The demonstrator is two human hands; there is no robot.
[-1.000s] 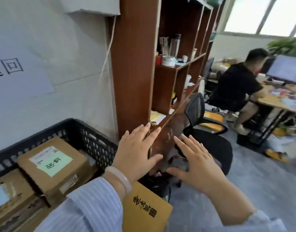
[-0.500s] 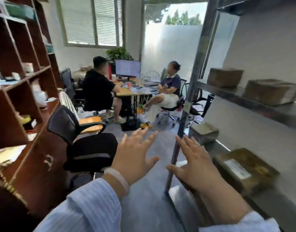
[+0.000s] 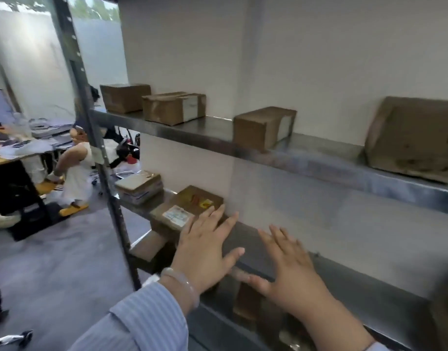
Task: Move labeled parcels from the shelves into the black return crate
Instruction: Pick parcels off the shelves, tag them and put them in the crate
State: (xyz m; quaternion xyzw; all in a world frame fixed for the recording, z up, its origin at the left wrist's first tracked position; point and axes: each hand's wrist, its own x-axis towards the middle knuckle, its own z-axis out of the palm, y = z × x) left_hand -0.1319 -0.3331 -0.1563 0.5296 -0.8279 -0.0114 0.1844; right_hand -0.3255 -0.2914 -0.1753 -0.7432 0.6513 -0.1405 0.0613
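Observation:
A metal shelf rack fills the view. On its middle shelf (image 3: 344,282) lies a flat brown parcel (image 3: 190,206) with a white label and a red and yellow sticker. My left hand (image 3: 205,252) hovers flat with spread fingers just right of that parcel, fingertips at its near corner. My right hand (image 3: 291,269) is spread open over the bare shelf further right. Neither hand holds anything. The upper shelf (image 3: 212,135) carries several brown boxes, among them one with a white side label (image 3: 263,127). The black crate is out of view.
The rack's upright post (image 3: 96,153) stands to the left. A stack of thin parcels (image 3: 139,186) sits at the middle shelf's far end. Boxes (image 3: 149,245) lie on the shelf below. A seated person (image 3: 76,163) and a desk (image 3: 12,153) are at the left.
The view has swung right from the wooden bookcase and black crate, past the office desks, onto the metal rack. Both hands stayed open and raised, now over the middle shelf.

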